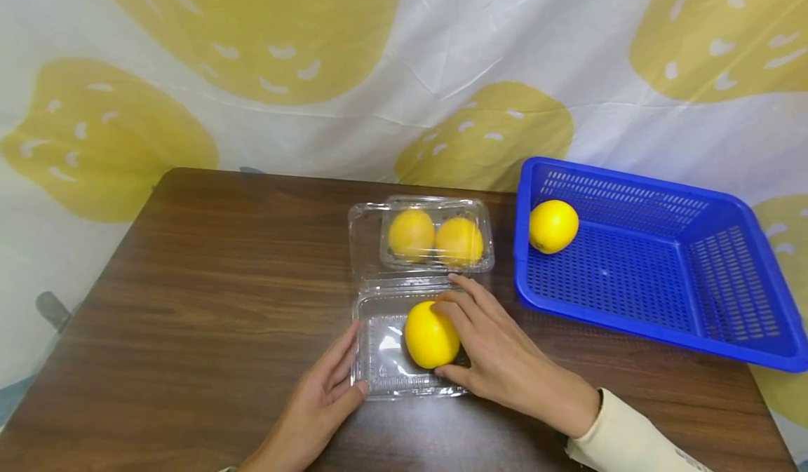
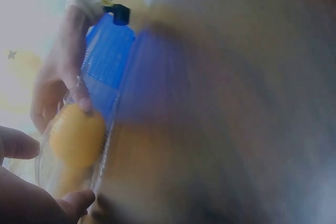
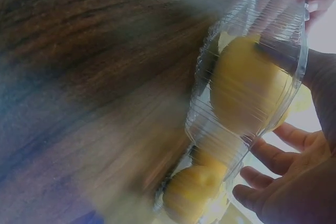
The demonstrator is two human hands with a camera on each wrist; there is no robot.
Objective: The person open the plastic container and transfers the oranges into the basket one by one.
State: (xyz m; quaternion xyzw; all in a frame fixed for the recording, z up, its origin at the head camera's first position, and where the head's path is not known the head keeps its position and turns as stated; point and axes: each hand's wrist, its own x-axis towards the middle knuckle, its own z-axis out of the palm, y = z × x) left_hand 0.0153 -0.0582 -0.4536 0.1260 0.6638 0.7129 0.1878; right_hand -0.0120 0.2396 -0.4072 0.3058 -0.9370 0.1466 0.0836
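Yellow fruit (image 1: 432,335), lower centre of the frame, sits within a clear container (image 1: 386,363); right hand (image 1: 499,349) curls fingers round it, left hand (image 1: 323,391) clamps fingers on the container's left side.

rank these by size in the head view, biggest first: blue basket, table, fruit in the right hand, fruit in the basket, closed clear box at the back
1. table
2. blue basket
3. back box
Unranked: held fruit and basket fruit; they look close, and nearness may enlarge one

Fruit (image 1: 432,335) sits in the tray (image 1: 383,363) — basket (image 1: 621,275) right, box (image 1: 435,201) behind.
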